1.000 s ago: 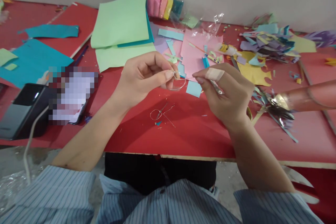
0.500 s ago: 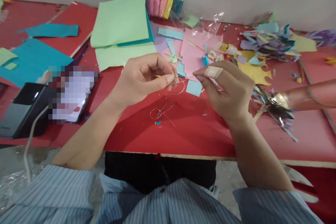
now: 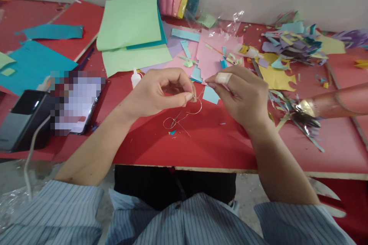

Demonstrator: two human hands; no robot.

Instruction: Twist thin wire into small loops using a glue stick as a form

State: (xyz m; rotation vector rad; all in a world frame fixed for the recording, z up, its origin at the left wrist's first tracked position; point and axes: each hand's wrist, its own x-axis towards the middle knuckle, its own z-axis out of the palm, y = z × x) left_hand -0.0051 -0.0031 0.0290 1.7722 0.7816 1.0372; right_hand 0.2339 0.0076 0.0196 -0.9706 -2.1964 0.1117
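Note:
Between thumb and fingers, my left hand pinches a thin looped wire above the red table. My right hand, with a pale bandage on one finger, pinches the thin end of that wire a little to the right. A second twisted wire piece with a round loop lies on the table below my left hand, beside a tiny blue scrap. A light blue paper square lies behind the gap between my hands.
Green sheets and wrapped clay sticks lie at the back. A phone and dark device are at left. Paper scraps, a glue bottle and a red tube are at right.
Both hands have shifted slightly down and left with the wire. A white bottle tip now shows behind my left wrist.

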